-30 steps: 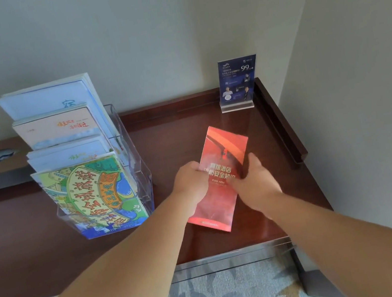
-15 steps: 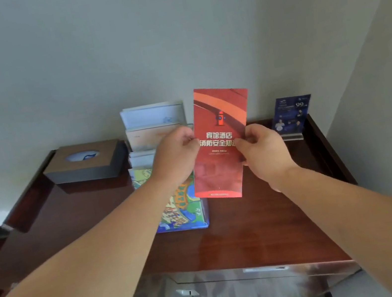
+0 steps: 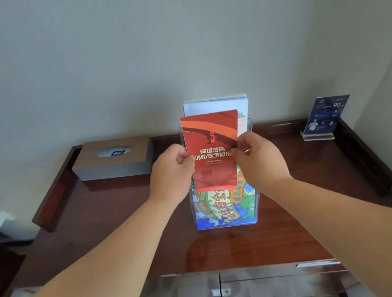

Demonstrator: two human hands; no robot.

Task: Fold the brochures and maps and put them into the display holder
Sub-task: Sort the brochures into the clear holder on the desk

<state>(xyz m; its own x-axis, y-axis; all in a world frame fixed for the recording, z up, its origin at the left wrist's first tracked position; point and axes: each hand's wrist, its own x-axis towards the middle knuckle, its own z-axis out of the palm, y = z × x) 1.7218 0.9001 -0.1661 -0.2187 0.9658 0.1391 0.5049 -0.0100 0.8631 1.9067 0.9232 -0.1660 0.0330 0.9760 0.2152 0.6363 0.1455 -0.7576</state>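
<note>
Raised from mid-frame, red brochure (image 3: 215, 150) now fronts display holder (image 3: 258, 205) at centre, left hand (image 3: 172, 174) and right hand (image 3: 260, 160) pinching its edges; misalignment could buckle it against the pocket lip.

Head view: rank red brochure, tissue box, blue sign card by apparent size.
1. red brochure, though it is held nearer the camera, which inflates it
2. tissue box
3. blue sign card

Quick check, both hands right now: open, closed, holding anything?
Left hand: pinches the left edge of the red brochure.
Right hand: pinches the right edge of the same brochure, held upright in front of the display holder.
</note>
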